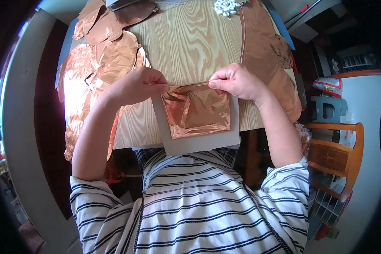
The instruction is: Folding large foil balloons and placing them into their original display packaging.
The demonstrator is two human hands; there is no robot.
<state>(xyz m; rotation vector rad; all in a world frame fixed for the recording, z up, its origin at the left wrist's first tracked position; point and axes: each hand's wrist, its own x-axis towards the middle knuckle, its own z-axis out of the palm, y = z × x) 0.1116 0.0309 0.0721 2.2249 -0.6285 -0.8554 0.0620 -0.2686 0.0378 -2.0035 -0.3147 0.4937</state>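
A flat, folded copper-coloured foil piece (207, 111), perhaps a foil balloon, lies over a light grey card (199, 146) at the near edge of the table. Its far left corner is pinched between the thumb and fingers of my left hand (144, 84). Along the same far edge, toward the right, my right hand (240, 82) pinches the foil with thumb and forefinger. The card sticks out past the foil on the near and right sides and overhangs the table edge toward my lap. Creases and shiny reflections run across the foil.
More copper foil pieces (110, 59) are heaped at the left of the wood-grain table (186, 38). Another foil stack (266, 55) lies along the right side. A bunch of small white pieces (227, 7) sits at the far edge. A wooden chair (338, 156) stands at the right.
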